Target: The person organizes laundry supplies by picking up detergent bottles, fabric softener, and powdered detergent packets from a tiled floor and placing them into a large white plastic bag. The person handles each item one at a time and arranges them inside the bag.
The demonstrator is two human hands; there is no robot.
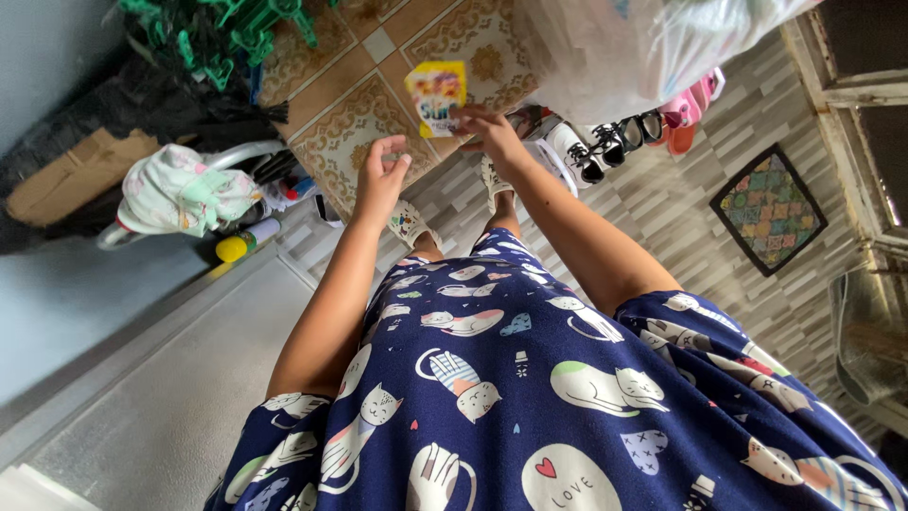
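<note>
- We look straight down the front of a person standing in a dark blue dress (530, 397) printed with cartoon cats, with both bare arms stretched away from us toward the floor.
- Our right hand (487, 132) pinches the lower edge of a small yellow packet (435, 95) between fingertips and thumb; the fingers are closed narrowly on it.
- The packet has a bright multicoloured print and hangs far from us, above the patterned floor tiles (350, 142), slightly left of the scene's centre.
- Our left hand (383, 175) is held up just beside and nearer than the packet, not touching it. Its fingers are curled loosely, half open, and it holds nothing that we can make out.
- Below the hands we see two feet in pale patterned sandals (409, 223) on a floor of grey wavy tiles.
- To the far right, a row of shoes (615, 142) lines the floor: black-and-white sneakers, black sandals and pink slippers.
- Above the shoes hangs a large translucent plastic bag (643, 47), its contents blurred.
- Farther right lies a small square mat (768, 210) with a colourful diamond pattern and a dark border.
- On the left, a bundle of pale cloth (184, 194) rests on a round rim, with a yellow-capped bottle (244, 241) lying near it.
- At the far left top we see green plastic hangers (227, 28) and a piece of brown cardboard (76, 170).
</note>
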